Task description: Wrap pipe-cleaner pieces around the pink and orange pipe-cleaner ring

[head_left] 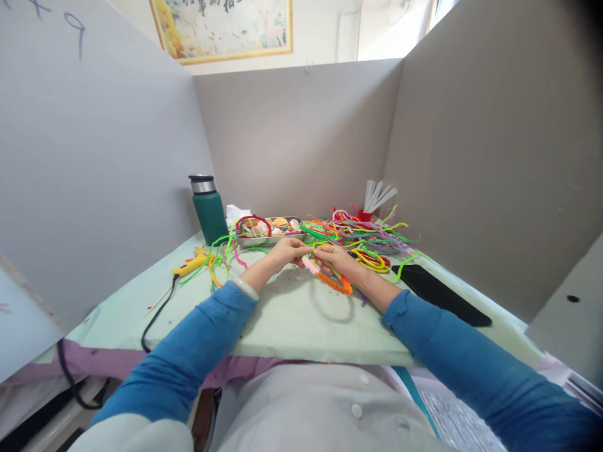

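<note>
Over the middle of the table, my left hand (291, 251) and my right hand (335, 260) nearly meet, both with fingers pinched on a fuzzy ring (336, 286). The ring is made of pipe cleaner, orange along its lower part and pale pink near my left fingertips, with yellow on its inner side by my right hand. It hangs below the fingers and casts a round shadow on the table. The exact grip at the fingertips is too small to make out.
On the table (282, 326) are a green bottle (210, 216), a yellow glue gun (191, 263) with a black cord, a metal tray (271, 238) of small pieces, tangled pipe cleaners (348, 229), a red cup (365, 215) of white sticks and a black flat object (438, 294). Grey partitions (296, 138) surround it.
</note>
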Tool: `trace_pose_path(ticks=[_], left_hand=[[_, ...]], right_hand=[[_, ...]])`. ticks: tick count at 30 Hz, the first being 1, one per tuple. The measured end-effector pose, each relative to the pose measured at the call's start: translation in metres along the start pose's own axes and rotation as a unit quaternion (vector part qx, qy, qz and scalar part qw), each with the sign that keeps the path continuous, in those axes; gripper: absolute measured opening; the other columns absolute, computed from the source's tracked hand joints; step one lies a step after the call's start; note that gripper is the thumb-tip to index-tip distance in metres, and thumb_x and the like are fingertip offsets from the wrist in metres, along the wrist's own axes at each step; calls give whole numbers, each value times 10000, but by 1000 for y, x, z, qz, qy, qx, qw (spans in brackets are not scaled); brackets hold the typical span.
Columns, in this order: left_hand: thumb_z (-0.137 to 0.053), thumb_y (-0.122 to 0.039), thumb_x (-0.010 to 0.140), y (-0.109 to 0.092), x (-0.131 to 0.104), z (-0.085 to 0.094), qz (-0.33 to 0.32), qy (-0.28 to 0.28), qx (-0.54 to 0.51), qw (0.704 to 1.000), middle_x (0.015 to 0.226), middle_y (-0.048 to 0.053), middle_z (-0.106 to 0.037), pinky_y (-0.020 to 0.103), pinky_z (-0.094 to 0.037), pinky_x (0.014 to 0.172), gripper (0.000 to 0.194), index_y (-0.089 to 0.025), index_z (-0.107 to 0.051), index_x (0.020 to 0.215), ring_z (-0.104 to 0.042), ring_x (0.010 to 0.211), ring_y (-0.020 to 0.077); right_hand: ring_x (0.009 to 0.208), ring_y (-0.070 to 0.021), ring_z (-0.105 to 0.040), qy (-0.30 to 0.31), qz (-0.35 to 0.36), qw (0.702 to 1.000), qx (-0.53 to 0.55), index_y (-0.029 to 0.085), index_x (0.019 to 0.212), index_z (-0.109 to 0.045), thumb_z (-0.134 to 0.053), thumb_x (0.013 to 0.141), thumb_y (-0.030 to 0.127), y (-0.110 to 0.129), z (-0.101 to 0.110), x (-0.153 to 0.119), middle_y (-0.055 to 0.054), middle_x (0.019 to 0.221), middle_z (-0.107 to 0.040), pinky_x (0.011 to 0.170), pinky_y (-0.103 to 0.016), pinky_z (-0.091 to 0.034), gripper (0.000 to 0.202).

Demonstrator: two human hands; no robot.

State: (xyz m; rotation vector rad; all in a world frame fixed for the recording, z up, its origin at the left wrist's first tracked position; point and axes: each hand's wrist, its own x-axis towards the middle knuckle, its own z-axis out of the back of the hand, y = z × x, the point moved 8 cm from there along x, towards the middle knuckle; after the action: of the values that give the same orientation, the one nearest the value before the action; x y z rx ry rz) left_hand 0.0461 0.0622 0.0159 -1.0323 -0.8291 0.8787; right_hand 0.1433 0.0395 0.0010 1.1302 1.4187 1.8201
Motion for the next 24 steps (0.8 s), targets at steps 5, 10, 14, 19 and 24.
trace_pose_path(ticks=[5,10,14,19,24], left_hand=[[-656,-406,587,-2,-2,2,7,-15,19,1000,455,-40,-453,171,-319,416,331,-95,-547,626,-391,399,33],[-672,-416,548,1,-3,5,27,-33,31,999,439,-46,-422,178,-288,408,354,-97,-524,583,-366,395,33],[-670,-421,544,3,-3,6,41,-43,48,997,432,-48,-414,180,-273,408,355,-95,-549,610,-353,398,35],[-659,-407,564,7,-3,4,50,-26,51,997,474,-34,-452,185,-296,428,349,-87,-589,685,-371,420,41],[-655,-398,571,10,-1,3,47,-15,47,998,520,-18,-489,188,-323,451,342,-87,-603,702,-405,450,48]], right_hand=[[368,-24,-328,-16,1,999,-30,136,685,-509,-505,735,388,1,1,0,42,554,-449,360,-180,-214,256],[371,-24,-321,-35,7,996,-82,136,660,-497,-497,734,352,2,3,-1,40,546,-453,357,-174,-216,228],[367,-27,-318,-45,-1,994,-103,137,678,-507,-498,728,346,2,3,-1,43,530,-454,347,-171,-210,215],[370,-30,-335,-62,-7,990,-125,136,693,-520,-509,718,350,1,6,-1,41,529,-466,347,-170,-222,216],[372,-31,-337,-67,-16,989,-131,126,697,-535,-511,719,354,0,6,0,36,531,-461,344,-170,-219,230]])
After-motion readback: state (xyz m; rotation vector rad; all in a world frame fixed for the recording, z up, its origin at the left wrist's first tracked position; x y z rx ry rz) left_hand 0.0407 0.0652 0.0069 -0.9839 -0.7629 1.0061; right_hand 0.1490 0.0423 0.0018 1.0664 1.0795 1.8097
